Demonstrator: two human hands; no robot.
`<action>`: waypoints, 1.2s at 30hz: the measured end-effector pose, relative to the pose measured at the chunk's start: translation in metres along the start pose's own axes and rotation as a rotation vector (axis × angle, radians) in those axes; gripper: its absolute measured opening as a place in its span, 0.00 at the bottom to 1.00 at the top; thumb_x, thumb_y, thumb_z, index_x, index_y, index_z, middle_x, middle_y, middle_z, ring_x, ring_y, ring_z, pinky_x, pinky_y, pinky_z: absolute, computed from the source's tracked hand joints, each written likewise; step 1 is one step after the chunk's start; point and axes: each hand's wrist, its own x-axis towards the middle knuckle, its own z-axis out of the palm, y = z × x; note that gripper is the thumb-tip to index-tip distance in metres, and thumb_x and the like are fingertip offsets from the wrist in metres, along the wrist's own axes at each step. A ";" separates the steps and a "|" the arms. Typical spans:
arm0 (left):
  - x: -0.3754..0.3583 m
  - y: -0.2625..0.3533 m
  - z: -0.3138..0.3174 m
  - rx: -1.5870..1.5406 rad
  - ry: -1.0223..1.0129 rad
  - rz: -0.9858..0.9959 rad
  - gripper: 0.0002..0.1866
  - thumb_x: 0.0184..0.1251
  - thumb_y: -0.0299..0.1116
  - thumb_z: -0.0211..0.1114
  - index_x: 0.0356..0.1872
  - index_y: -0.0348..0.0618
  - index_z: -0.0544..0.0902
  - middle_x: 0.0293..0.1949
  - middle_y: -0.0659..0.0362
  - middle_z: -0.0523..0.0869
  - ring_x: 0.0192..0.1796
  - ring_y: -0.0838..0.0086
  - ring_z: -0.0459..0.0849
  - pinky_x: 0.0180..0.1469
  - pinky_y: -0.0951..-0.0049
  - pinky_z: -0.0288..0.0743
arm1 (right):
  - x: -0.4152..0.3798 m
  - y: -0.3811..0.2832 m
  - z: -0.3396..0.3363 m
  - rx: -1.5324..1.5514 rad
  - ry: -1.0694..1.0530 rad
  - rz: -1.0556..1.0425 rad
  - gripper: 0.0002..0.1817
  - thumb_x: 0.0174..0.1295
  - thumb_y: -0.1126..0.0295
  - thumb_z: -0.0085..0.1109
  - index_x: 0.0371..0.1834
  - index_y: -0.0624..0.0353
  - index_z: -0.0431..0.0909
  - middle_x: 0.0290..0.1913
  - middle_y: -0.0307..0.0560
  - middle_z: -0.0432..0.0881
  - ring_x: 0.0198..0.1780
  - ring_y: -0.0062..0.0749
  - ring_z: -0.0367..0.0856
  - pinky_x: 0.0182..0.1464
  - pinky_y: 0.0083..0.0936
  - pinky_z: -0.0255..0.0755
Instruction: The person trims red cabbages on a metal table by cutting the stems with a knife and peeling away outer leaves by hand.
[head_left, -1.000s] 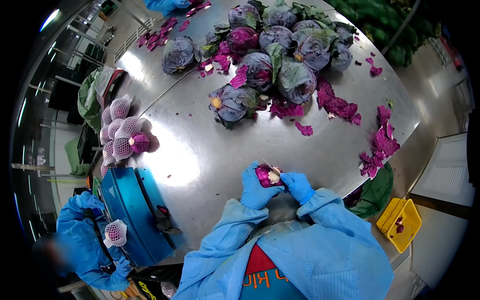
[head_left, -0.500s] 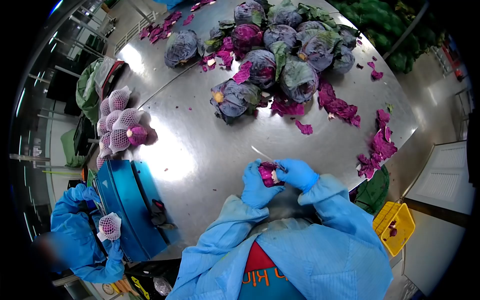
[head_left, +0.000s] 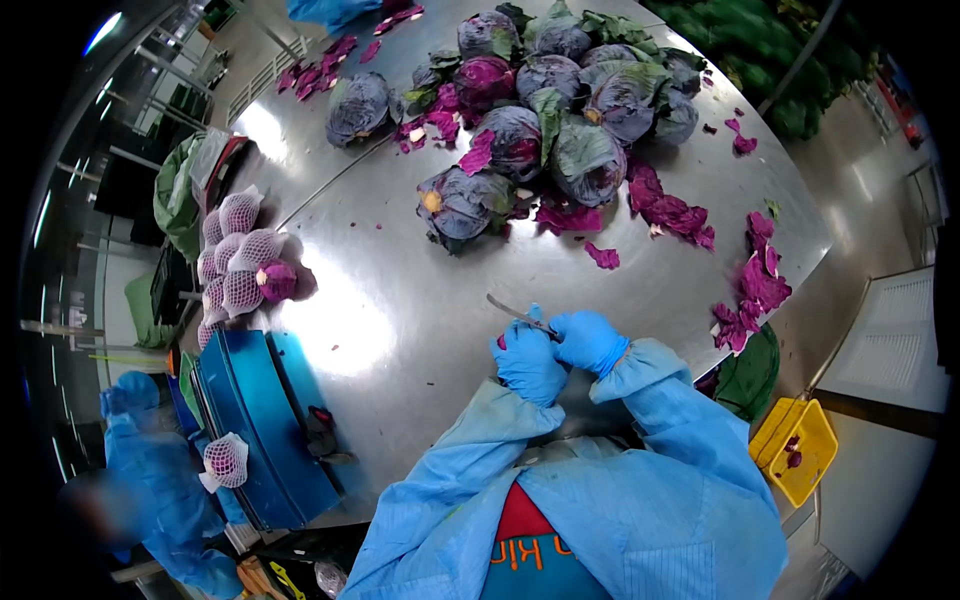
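The stainless-steel table spreads beyond and to both sides of the 2 blue-gloved hands. Well beyond them lies a heap of red cabbages with dark outer leaves; 1 unpeeled red cabbage sits apart, farther left. Well left of the left hand, a co-worker in a blue gown is beside a blue metal box. Above that box in the view, still left of the left hand, foam-netted red cabbages sit together, with 1 bare, peeled red cabbage at their right edge. Right of the right hand and lower in the view is a yellow plastic basket with purple scraps inside. Torn purple leaves lie right of the right hand, near the table edge.

The left hand is curled around a small purple piece, mostly hidden by the fingers. The right hand, just beside it, is closed on a thin knife, whose blade points up-left past the left hand.
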 end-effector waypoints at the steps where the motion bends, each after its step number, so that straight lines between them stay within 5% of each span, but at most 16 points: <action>1: -0.005 -0.001 -0.001 -0.016 0.020 0.024 0.40 0.47 0.46 0.69 0.62 0.37 0.70 0.46 0.51 0.78 0.54 0.58 0.74 0.51 0.54 0.65 | -0.003 -0.002 -0.002 -0.011 -0.004 -0.004 0.11 0.52 0.57 0.59 0.29 0.53 0.80 0.29 0.52 0.82 0.33 0.52 0.81 0.35 0.45 0.74; 6: -0.018 -0.011 0.005 -0.122 0.204 0.081 0.49 0.41 0.47 0.75 0.66 0.35 0.65 0.49 0.50 0.77 0.54 0.57 0.73 0.56 0.54 0.64 | -0.007 0.010 0.012 -0.044 0.124 -0.030 0.10 0.55 0.59 0.59 0.29 0.53 0.80 0.31 0.53 0.82 0.34 0.51 0.82 0.36 0.45 0.75; 11: -0.041 -0.066 0.010 -0.526 0.310 0.160 0.53 0.39 0.44 0.80 0.67 0.35 0.62 0.57 0.47 0.73 0.57 0.52 0.71 0.59 0.55 0.67 | -0.033 0.124 0.012 0.084 0.408 0.221 0.13 0.58 0.60 0.57 0.44 0.48 0.81 0.34 0.53 0.81 0.35 0.51 0.81 0.39 0.44 0.75; 14: -0.041 -0.084 0.011 -0.511 0.320 0.039 0.54 0.35 0.46 0.83 0.65 0.35 0.64 0.56 0.46 0.72 0.55 0.54 0.74 0.58 0.58 0.71 | -0.061 0.102 -0.048 -0.229 0.510 0.388 0.14 0.60 0.63 0.59 0.49 0.49 0.80 0.38 0.48 0.81 0.36 0.45 0.82 0.39 0.39 0.76; 17: -0.030 -0.101 -0.001 -0.543 0.190 0.193 0.55 0.32 0.51 0.83 0.65 0.38 0.65 0.60 0.46 0.70 0.60 0.51 0.70 0.63 0.56 0.65 | -0.062 0.097 -0.044 -0.189 0.800 0.359 0.15 0.61 0.66 0.60 0.51 0.48 0.79 0.39 0.45 0.81 0.35 0.38 0.82 0.39 0.32 0.76; 20: -0.024 -0.100 -0.009 -0.529 0.072 0.263 0.56 0.30 0.51 0.83 0.65 0.39 0.65 0.61 0.46 0.70 0.63 0.49 0.67 0.65 0.54 0.61 | -0.049 0.053 -0.020 0.215 0.388 0.161 0.17 0.59 0.66 0.64 0.53 0.47 0.80 0.42 0.43 0.80 0.35 0.31 0.80 0.41 0.27 0.75; 23: -0.020 -0.099 -0.007 -0.528 0.037 0.272 0.56 0.29 0.48 0.83 0.65 0.40 0.65 0.60 0.45 0.70 0.63 0.49 0.67 0.66 0.54 0.61 | -0.022 -0.006 -0.008 0.419 0.006 -0.074 0.24 0.55 0.66 0.68 0.58 0.51 0.78 0.49 0.48 0.79 0.51 0.36 0.78 0.53 0.29 0.72; 26: -0.019 -0.099 -0.008 -0.504 0.012 0.258 0.53 0.29 0.46 0.83 0.63 0.40 0.66 0.59 0.46 0.71 0.62 0.49 0.68 0.65 0.56 0.62 | -0.013 -0.018 0.015 0.479 -0.014 -0.231 0.25 0.57 0.62 0.67 0.59 0.47 0.75 0.47 0.47 0.79 0.49 0.39 0.79 0.49 0.28 0.74; 36: -0.013 -0.085 -0.012 -0.471 -0.042 0.213 0.50 0.30 0.43 0.82 0.61 0.43 0.68 0.58 0.48 0.72 0.61 0.50 0.69 0.64 0.56 0.63 | -0.030 -0.018 0.021 0.355 0.092 -0.093 0.20 0.53 0.60 0.69 0.48 0.50 0.77 0.42 0.44 0.79 0.40 0.39 0.81 0.42 0.30 0.75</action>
